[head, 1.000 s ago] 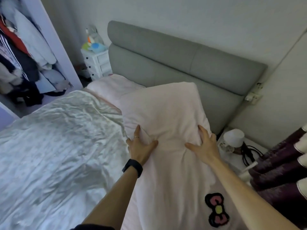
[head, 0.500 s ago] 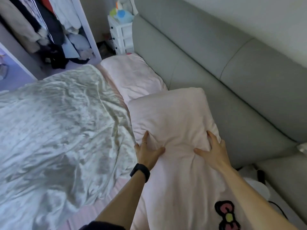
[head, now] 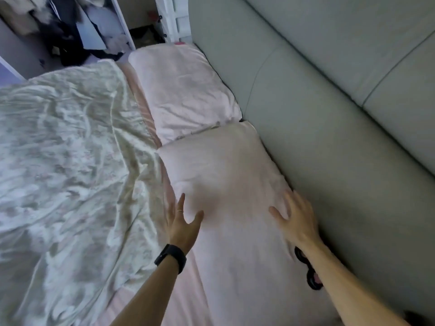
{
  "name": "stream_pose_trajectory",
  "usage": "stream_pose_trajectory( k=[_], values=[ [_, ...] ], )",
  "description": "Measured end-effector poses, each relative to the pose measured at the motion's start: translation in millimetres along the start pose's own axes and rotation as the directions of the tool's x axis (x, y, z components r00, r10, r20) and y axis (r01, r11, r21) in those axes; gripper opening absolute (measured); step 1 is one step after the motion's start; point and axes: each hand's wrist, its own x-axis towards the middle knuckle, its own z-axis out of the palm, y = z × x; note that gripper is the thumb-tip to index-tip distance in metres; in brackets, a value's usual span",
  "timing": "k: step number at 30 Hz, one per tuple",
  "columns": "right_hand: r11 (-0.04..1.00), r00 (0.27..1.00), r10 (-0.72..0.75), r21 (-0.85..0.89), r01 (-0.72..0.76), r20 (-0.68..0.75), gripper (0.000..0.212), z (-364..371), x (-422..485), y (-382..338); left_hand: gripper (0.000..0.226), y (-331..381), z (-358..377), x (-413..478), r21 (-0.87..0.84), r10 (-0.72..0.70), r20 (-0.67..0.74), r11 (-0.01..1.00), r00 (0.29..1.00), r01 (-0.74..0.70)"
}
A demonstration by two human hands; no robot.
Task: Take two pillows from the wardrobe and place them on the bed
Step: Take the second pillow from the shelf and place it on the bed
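Two pale pink pillows lie end to end along the grey headboard. The far pillow [head: 186,90] rests flat by the bed's far corner. The near pillow [head: 226,180], with a bow patch at its near end, lies flat in front of me. My left hand [head: 182,222] rests on its left edge, fingers spread, thumb pressing the fabric. On the pillow's right side, next to the headboard, my right hand [head: 295,220] lies flat with fingers apart. Neither hand grips the pillow.
A crumpled pale satin duvet [head: 66,175] covers the bed to the left. The padded grey headboard [head: 329,90] runs along the right. Beyond the bed's far end stand an open wardrobe [head: 70,27] full of clothes and white drawers [head: 174,17].
The near pillow has come down from leaning against the headboard to lying flat. Both hands have loosened from pinching it and now lie spread on it. My view has tilted downward.
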Motion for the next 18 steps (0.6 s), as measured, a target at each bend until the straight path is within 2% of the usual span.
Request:
stream_pose_trajectory(
  k=[2,3,5,8,10,11,13,15,17,18],
  values=[
    [0.99,0.999,-0.031,-0.137,0.033,0.015,0.077,32.1,-16.6,17.9,0.079,-17.5,21.2,-1.5,0.188,-0.029,0.003,0.982,1.0,0.028],
    [0.985,0.999,-0.037,-0.169,0.039,0.013,0.078,43.5,-22.7,22.2,0.079,-21.7,33.4,-3.9,0.311,0.026,0.0,0.95,1.0,-0.025],
    [0.982,0.995,-0.094,-0.165,0.088,-0.029,0.081,57.4,-20.8,16.8,0.074,-21.3,61.1,-5.2,0.477,0.24,0.036,0.849,0.97,-0.228],
    [0.941,0.938,-0.319,-0.16,0.297,-0.137,0.07,73.5,1.7,-2.2,0.066,-15.8,104.4,11.8,0.546,0.455,0.105,0.717,0.884,-0.434],
    [0.906,0.927,-0.37,-0.242,0.348,-0.051,0.067,81.1,17.6,8.8,0.064,-27.1,114.5,28.1,0.617,0.467,0.186,0.629,0.865,-0.473],
    [0.911,0.951,-0.309,-0.277,0.305,0.032,0.066,81.4,24.3,22.9,0.064,-36.6,110.5,36.3,0.66,0.447,0.223,0.585,0.866,-0.471],
    [0.938,0.984,-0.046,-0.333,0.102,0.172,0.07,76.2,29.9,59.6,0.065,-58.2,92.0,44.3,0.735,0.38,0.244,0.529,0.892,-0.425],
    [0.942,0.975,0.121,-0.333,-0.053,0.187,0.075,66.0,30.9,79.0,0.066,-69.3,71.3,44.6,0.765,0.309,0.18,0.553,0.934,-0.33],
    [0.944,0.978,0.148,-0.315,-0.097,0.144,0.078,58.9,28.3,69.4,0.067,-61.7,63.2,41.0,0.752,0.276,0.121,0.601,0.954,-0.269],
    [0.955,0.991,0.106,-0.286,-0.08,0.077,0.078,58.6,26.3,56.8,0.067,-52.4,66.5,39.3,0.731,0.309,0.093,0.624,0.947,-0.276]
  ],
)
